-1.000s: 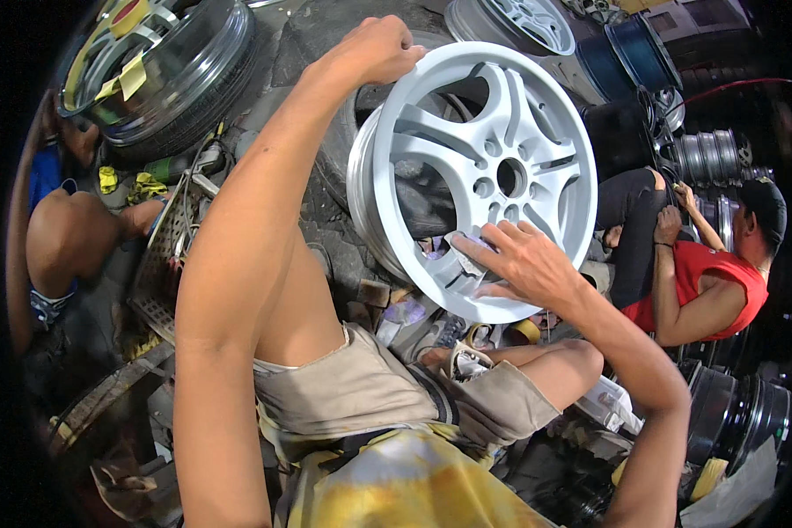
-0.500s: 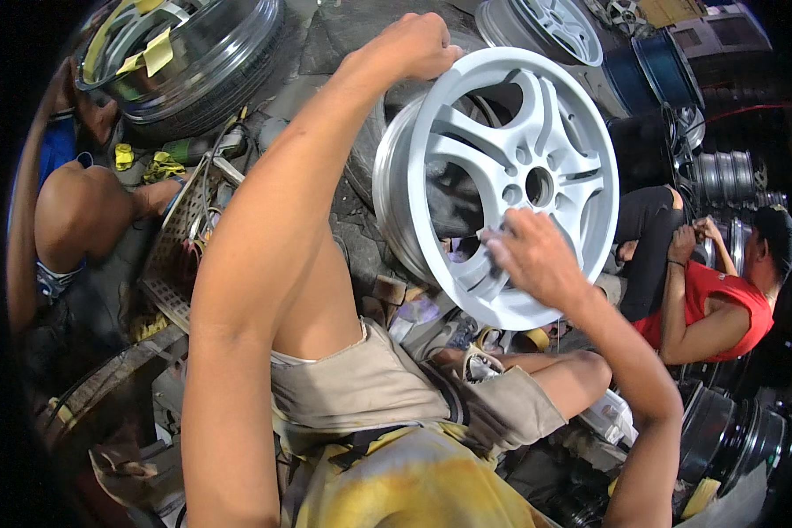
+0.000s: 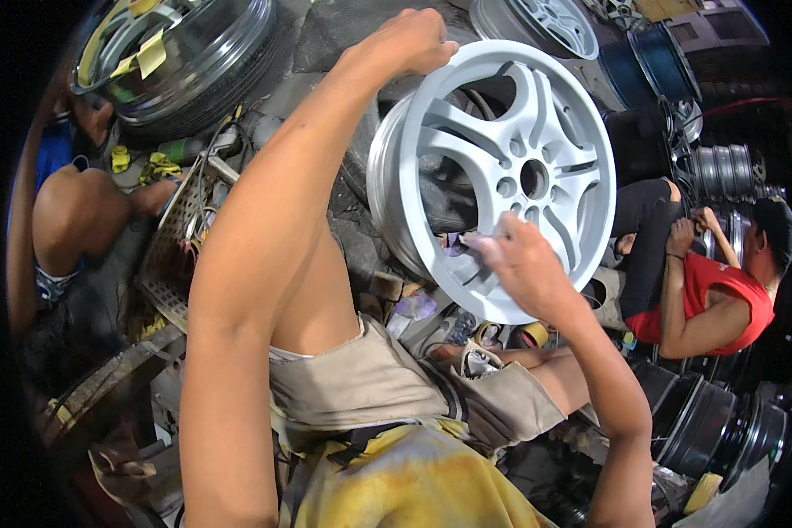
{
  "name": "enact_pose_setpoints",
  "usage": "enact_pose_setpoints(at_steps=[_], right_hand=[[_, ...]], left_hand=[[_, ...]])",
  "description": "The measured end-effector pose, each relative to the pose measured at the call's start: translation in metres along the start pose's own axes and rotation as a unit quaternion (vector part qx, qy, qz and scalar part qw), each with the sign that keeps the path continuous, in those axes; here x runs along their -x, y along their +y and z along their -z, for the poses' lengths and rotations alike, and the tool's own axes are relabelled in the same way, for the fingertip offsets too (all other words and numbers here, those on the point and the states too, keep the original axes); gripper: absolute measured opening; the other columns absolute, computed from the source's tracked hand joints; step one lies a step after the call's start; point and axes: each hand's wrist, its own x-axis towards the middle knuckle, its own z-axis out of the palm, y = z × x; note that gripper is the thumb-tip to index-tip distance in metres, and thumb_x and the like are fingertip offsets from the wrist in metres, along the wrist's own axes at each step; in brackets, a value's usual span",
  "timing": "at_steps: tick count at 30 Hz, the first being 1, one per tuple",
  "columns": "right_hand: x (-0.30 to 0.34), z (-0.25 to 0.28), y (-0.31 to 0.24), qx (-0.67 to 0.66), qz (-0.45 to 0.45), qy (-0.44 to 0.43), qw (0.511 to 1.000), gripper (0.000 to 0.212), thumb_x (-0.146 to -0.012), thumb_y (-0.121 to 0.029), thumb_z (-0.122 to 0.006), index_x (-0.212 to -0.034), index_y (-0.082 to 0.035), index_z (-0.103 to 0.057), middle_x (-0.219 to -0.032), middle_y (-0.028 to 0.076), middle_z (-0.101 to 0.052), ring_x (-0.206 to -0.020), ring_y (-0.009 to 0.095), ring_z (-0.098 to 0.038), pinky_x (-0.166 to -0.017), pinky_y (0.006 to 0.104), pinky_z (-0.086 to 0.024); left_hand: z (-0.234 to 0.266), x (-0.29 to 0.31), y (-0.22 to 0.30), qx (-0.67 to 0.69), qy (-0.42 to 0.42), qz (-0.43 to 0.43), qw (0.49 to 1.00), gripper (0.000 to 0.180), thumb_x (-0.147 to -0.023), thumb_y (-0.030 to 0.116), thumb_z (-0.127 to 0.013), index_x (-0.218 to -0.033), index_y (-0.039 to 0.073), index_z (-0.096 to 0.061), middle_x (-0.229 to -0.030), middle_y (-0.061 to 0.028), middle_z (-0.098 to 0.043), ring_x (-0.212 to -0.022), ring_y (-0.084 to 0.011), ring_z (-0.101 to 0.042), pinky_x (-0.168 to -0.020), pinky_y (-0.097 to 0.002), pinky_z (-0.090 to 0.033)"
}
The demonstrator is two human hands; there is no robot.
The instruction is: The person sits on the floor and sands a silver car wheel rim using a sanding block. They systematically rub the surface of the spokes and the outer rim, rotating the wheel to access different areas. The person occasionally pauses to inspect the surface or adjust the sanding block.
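Note:
A light grey alloy wheel rim (image 3: 507, 138) stands tilted in front of my knees, its spoked face turned toward me. My left hand (image 3: 416, 44) is closed at its upper left edge, the fingertips curled out of sight behind it. My right hand (image 3: 530, 267) is at the lower left spokes, with fingers bent together and slightly smeared by motion. A small pale bit shows at its fingertips, too blurred to name. The far side of the rim's barrel is hidden behind its face.
A polished wheel with a tyre (image 3: 194, 75) lies at upper left, beside another person's bent knee (image 3: 79, 211). A plastic basket (image 3: 163, 255) holds cables and tools. At right sits a person in a red top (image 3: 722, 304). Several rims, including a dark blue one (image 3: 649, 66), stand behind.
My right hand has shifted a little left along the spokes, its forearm swinging inward. The rim appears slightly higher and further left in view. My left hand keeps its place on the edge.

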Motion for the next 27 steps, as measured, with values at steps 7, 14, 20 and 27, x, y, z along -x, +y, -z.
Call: enact_pose_setpoints(at_steps=[7, 14, 20, 27], right_hand=[[0.014, -0.011, -0.016, 0.002, 0.012, -0.031, 0.999, 0.029, -0.100, -0.021, -0.059, -0.092, 0.005, -0.071, -0.092, 0.019, -0.056, -0.088, 0.033, -0.059, -0.076, 0.0434, -0.045], [0.013, -0.055, -0.025, 0.003, -0.065, 0.139, 0.988, 0.031, -0.104, -0.023, -0.054, -0.097, -0.001, -0.074, -0.088, 0.018, -0.057, -0.081, 0.039, -0.060, -0.079, 0.0518, -0.047], [-0.089, -0.064, -0.045, -0.135, -0.131, 0.295, 0.937, 0.036, -0.105, -0.024, -0.052, -0.091, 0.007, -0.066, -0.089, 0.023, -0.057, -0.084, 0.042, -0.059, -0.078, 0.0517, -0.047], [-0.032, -0.077, -0.066, -0.214, -0.116, 0.227, 0.943, 0.035, -0.106, -0.018, -0.046, -0.090, 0.005, -0.067, -0.092, 0.022, -0.051, -0.090, 0.042, -0.053, -0.080, 0.0526, -0.041]], left_hand=[[0.000, 0.004, -0.011, 0.000, 0.031, -0.077, 0.997, 0.040, -0.097, 0.034, -0.064, -0.091, -0.004, -0.074, -0.073, -0.0223, -0.068, -0.065, -0.0297, -0.066, -0.062, -0.0435, -0.052], [0.000, 0.004, 0.001, -0.012, -0.009, -0.055, 0.998, 0.041, -0.097, 0.036, -0.063, -0.094, -0.004, -0.073, -0.072, -0.0185, -0.068, -0.066, -0.0252, -0.066, -0.065, -0.0427, -0.052], [0.007, 0.008, -0.006, -0.017, -0.021, -0.107, 0.994, 0.039, -0.096, 0.035, -0.062, -0.096, -0.003, -0.073, -0.073, -0.0141, -0.069, -0.068, -0.0219, -0.066, -0.068, -0.0399, -0.052], [0.020, 0.012, -0.013, -0.043, -0.068, -0.062, 0.995, 0.039, -0.100, 0.033, -0.063, -0.099, -0.004, -0.074, -0.075, -0.0105, -0.070, -0.069, -0.0157, -0.064, -0.068, -0.0344, -0.051]])
